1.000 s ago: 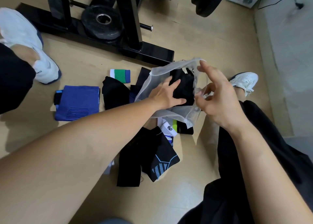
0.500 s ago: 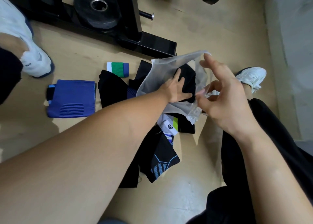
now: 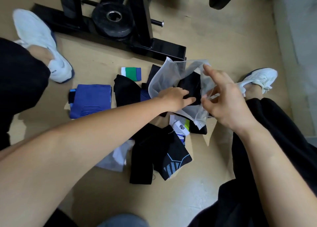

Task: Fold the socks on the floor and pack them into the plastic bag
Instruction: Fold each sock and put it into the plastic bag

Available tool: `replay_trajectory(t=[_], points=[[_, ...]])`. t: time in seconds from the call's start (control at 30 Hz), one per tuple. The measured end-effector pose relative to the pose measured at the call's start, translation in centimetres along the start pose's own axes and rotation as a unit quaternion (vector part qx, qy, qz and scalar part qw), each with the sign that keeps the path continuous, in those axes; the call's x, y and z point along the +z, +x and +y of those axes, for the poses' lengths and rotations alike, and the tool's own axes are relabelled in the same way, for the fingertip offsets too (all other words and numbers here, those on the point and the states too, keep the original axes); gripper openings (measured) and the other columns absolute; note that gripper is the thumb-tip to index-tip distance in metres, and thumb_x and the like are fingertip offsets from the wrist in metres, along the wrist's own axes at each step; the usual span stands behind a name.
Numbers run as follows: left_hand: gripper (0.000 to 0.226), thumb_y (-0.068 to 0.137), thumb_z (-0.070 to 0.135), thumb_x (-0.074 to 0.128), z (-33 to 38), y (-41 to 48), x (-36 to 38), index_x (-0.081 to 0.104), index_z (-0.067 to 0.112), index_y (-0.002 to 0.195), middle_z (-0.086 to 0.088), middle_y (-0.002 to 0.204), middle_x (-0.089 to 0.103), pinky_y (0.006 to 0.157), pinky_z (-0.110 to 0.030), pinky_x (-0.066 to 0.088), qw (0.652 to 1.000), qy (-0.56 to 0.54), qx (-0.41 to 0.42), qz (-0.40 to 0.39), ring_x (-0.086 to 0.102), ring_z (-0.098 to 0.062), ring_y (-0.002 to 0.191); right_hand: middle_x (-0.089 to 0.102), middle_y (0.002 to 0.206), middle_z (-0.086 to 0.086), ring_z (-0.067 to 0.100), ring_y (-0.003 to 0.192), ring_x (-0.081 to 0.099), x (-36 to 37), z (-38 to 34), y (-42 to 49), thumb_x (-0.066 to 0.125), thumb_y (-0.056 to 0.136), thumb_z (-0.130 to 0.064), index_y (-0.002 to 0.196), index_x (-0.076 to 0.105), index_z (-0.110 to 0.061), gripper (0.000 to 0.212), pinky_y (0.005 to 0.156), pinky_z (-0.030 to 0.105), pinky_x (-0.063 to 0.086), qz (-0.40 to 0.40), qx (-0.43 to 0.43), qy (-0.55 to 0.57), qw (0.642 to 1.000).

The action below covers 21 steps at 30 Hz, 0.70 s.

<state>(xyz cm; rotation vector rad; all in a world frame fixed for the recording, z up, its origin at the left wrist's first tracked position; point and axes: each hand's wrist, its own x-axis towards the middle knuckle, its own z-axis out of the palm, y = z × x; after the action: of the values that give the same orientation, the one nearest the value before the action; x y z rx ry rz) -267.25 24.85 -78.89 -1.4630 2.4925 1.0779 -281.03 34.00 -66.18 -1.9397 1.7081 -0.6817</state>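
My left grip (image 3: 173,98) lies with fairly straight fingers on the folded black sock (image 3: 191,83), pressing it rather than clamping it. I cannot tell whether my thumb hooks under it. The sock sits just ahead of those fingertips, already inside the mouth of the plastic bag (image 3: 163,75), and its long axis seems to run away from me. My right grip (image 3: 224,103), just right of the left one, pinches the bag's near edge between thumb and a bent finger. Its forefinger is raised by the upper rim, so the mouth gapes toward my left grip. I judge the coming push should go straight forward along the sock's length, deeper into the bag, and the left grip is the one placed for it. Farther out, left of both grips and nearer me, more socks lie on the floor (image 3: 223,43): a blue sock (image 3: 91,101), a green-and-white sock (image 3: 131,73) and a black patterned sock (image 3: 171,160).
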Motion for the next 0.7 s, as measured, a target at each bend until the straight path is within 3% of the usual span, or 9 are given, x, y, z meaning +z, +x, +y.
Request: replay_trajectory(t=[0.03, 0.17, 0.3, 0.4, 0.53, 0.6, 0.7], points=[[0.06, 0.097, 0.071, 0.033, -0.3, -1.3, -0.5, 0.062, 0.026, 0.124, -0.001, 0.132, 0.06, 0.089, -0.042, 0.048, 0.999, 0.001, 0.023, 0.026, 0.055, -0.026, 0.125, 0.049, 0.137, -0.002, 0.011, 0.101, 0.056, 0.1, 0.0, 0.0, 0.065, 0.083, 0.006, 0.152, 0.037, -0.018, 0.079, 0.092, 0.02, 0.045, -0.005, -0.002, -0.003, 1.0], [0.051, 0.1, 0.056, 0.042, -2.7, -7.5, -1.9, 0.063, 0.022, 0.132, 0.002, 0.128, 0.064, 0.088, -0.033, 0.047, 0.982, 0.06, 0.125, 0.128, 0.057, -0.021, 0.12, 0.049, 0.127, -0.008, 0.002, 0.086, 0.054, 1.0, -0.1, -0.1, 0.07, 0.081, 0.002, 0.15, 0.041, -0.022, 0.079, 0.09, 0.026, 0.046, -0.026, -0.001, -0.01, 1.0], [0.031, 0.092, 0.046, 0.051, -7.1, -12.2, -0.9, 0.066, 0.02, 0.098, 0.005, 0.093, 0.061, 0.065, -0.035, 0.049, 0.949, 0.1, 0.223, 0.199, 0.062, -0.021, 0.089, 0.048, 0.118, -0.01, 0.008, 0.085, 0.053, 1.9, -0.5, -0.3, 0.073, 0.082, -0.002, 0.144, 0.05, -0.021, 0.069, 0.091, 0.027, 0.048, -0.055, 0.002, -0.025, 0.998], [0.028, 0.09, 0.05, 0.06, -9.3, -13.2, 1.1, 0.067, 0.023, 0.095, 0.006, 0.088, 0.06, 0.065, -0.03, 0.041, 0.965, 0.135, 0.177, 0.135, 0.061, -0.021, 0.09, 0.05, 0.109, -0.008, 0.012, 0.077, 0.057, 2.3, -0.6, -0.7, 0.074, 0.083, -0.003, 0.138, 0.057, -0.021, 0.06, 0.082, 0.025, 0.05, -0.067, 0.008, -0.018, 0.998], [0.063, 0.084, 0.071, 0.056, -9.5, -12.7, 4.3, 0.059, 0.028, 0.13, 0.003, 0.12, 0.059, 0.087, -0.036, 0.046, 0.976, 0.203, 0.074, -0.017, 0.053, -0.024, 0.116, 0.053, 0.108, -0.006, 0.004, 0.076, 0.056, 2.8, -0.1, -1.1, 0.075, 0.082, -0.005, 0.13, 0.064, -0.02, 0.051, 0.077, 0.018, 0.047, -0.076, 0.01, -0.024, 0.997], [0.059, 0.087, 0.062, 0.06, -9.4, -12.7, 5.4, 0.057, 0.027, 0.134, 0.0, 0.125, 0.058, 0.091, -0.039, 0.048, 0.969, 0.232, 0.068, -0.044, 0.053, -0.026, 0.12, 0.055, 0.109, -0.004, 0.001, 0.075, 0.055, 3.1, 0.3, -1.7, 0.074, 0.081, -0.002, 0.127, 0.065, -0.018, 0.05, 0.076, 0.013, 0.044, -0.09, 0.019, -0.027, 0.995], [0.029, 0.091, 0.032, 0.058, -9.5, -13.0, 5.6, 0.065, 0.024, 0.119, -0.001, 0.119, 0.065, 0.083, -0.038, 0.05, 0.973, 0.222, 0.071, -0.012, 0.062, -0.029, 0.111, 0.056, 0.106, -0.006, 0.009, 0.076, 0.058, 3.5, 0.7, -2.3, 0.073, 0.08, -0.001, 0.124, 0.067, -0.019, 0.048, 0.08, 0.026, 0.05, -0.107, 0.03, -0.032, 0.993]])
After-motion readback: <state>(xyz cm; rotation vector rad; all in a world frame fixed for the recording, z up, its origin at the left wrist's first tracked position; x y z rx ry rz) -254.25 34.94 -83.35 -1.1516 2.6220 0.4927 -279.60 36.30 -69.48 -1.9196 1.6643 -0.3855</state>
